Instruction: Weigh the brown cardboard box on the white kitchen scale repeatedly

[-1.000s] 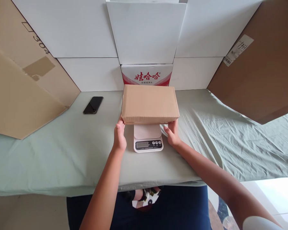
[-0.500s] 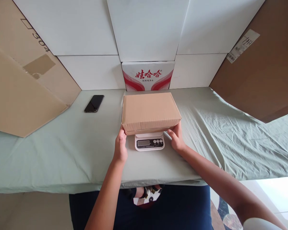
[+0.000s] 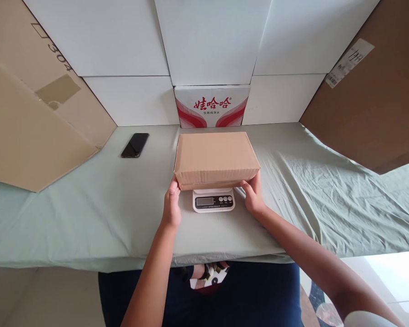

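Note:
A plain brown cardboard box rests on top of a small white digital kitchen scale, covering its platform; only the display and buttons show below the box's near edge. My left hand grips the box's near left corner. My right hand grips its near right corner. Both thumbs lie against the box's front face.
A black phone lies at the back left on the green cloth-covered table. A red-and-white printed carton stands right behind the box. Large cardboard sheets lean at the left and right; white panels form the back wall.
The box came toward me and down onto the scale, now hiding the platform that showed before. Both hands stayed on its near corners.

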`<state>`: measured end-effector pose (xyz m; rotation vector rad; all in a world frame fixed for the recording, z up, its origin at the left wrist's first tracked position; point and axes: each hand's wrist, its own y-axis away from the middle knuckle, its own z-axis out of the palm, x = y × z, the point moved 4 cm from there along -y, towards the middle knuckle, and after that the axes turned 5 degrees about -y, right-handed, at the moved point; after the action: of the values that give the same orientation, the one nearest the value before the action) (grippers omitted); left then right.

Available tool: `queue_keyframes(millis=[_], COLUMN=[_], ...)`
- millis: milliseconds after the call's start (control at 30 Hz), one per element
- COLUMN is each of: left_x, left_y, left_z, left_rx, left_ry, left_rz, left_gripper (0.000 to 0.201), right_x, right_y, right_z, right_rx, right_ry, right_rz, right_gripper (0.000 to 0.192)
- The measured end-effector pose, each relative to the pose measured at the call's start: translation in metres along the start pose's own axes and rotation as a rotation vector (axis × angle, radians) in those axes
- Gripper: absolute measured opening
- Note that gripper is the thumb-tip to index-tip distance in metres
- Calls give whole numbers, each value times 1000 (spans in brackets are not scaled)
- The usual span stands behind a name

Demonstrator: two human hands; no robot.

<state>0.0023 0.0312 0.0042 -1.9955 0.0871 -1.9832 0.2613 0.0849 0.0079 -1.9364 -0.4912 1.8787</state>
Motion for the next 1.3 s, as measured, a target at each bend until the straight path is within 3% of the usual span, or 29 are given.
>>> queue_keyframes(millis=[733,933,1300], left_x=[-6,1,-2], left_y=[0,0,0], left_z=[-3,-6,-8], left_rx=[44,126,152], left_ry=[-28,19,48], left_rz=[-19,34,28], left_gripper=[86,85,83], right_x=[2,8,13], right_y=[-2,-7,-12], right_z=[-2,-10,-14], right_rx=[14,98,145], right_ry=[-4,-73,-82], right_rz=[19,21,8], right_gripper=[60,66,64])
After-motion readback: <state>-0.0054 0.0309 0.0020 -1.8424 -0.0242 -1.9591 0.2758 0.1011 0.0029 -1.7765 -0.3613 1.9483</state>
